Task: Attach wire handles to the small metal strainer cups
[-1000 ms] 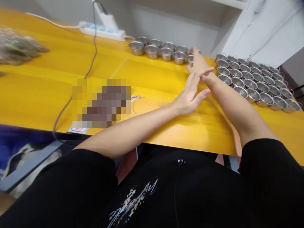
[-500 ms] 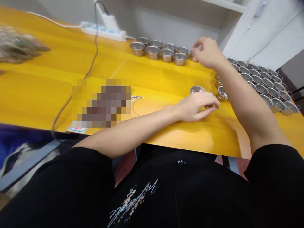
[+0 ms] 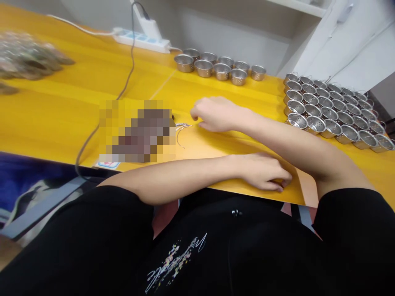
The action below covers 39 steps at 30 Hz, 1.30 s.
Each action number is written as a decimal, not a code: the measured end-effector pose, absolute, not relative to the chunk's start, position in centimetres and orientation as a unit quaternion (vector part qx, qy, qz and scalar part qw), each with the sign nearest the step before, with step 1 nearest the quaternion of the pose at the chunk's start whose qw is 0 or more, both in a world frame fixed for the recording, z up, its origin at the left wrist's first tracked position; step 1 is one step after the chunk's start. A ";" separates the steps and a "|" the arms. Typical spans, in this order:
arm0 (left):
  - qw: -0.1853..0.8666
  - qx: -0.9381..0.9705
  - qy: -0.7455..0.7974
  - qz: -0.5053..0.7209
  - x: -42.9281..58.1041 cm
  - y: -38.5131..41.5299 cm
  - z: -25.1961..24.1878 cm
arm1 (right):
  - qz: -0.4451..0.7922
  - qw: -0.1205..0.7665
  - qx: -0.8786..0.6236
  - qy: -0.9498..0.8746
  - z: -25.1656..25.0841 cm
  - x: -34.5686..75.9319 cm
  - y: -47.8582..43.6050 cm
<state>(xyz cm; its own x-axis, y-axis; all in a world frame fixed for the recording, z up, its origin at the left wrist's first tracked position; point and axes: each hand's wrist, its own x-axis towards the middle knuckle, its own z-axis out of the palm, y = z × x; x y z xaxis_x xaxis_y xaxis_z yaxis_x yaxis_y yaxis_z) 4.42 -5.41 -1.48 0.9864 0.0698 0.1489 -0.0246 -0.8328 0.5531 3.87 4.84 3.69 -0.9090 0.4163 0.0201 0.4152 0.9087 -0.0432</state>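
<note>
Hands: crossed over each other now, the right arm laid across above the left (a quick swap, this).
Right hand: pulled back from the far row of cups, where it was seen half a second ago, and swung left across the table. It is now set just beside the wire loops, with no contact seen.
Right fingers: loosely curled, back of the hand up. Whether anything is pinched underneath cannot be told.
Left hand: drawn in toward the body, down to the table's near edge.
Left fingers: curled down onto the surface. A grip on anything cannot be confirmed, since the underside is hidden.
Lone cup: seen by the left hand a moment ago and no longer found on the open table. It may be covered by that hand, but that cannot be told.
Wire loops: laid flat just left of the right fingertips, unchanged in place.
Cup block: packed in rows at the right, well apart from both hands.
Meaning: attention is judged to have been shifted from the cups to the wires.
</note>
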 end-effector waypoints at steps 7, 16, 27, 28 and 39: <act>0.271 0.957 0.002 0.098 4.6 -5.5 -1.4 | 0.005 0.019 -0.265 -0.964 3.3 1.9 4.1; 0.321 0.945 0.019 0.064 4.3 -5.6 -1.4 | 0.049 0.008 -0.252 -0.966 2.8 1.9 3.4; 0.331 0.940 0.009 0.087 4.4 -5.5 -1.6 | 0.156 0.113 -0.219 -0.957 2.0 1.3 4.8; 0.329 0.939 0.002 0.094 4.4 -5.3 -1.7 | 0.170 0.139 -0.209 -0.953 2.4 1.4 4.9; 0.111 0.968 -0.032 0.220 4.3 -5.4 -1.9 | 0.205 0.479 -0.303 -0.798 5.3 19.8 1.3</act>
<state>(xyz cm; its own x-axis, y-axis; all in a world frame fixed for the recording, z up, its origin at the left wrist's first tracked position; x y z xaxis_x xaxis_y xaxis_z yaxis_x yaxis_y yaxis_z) 4.29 -5.43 -1.89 0.9007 -0.0130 0.4342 -0.1113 -0.9731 0.2017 19.78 1.30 5.32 -0.3577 0.6803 0.6397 0.2882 0.7320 -0.6173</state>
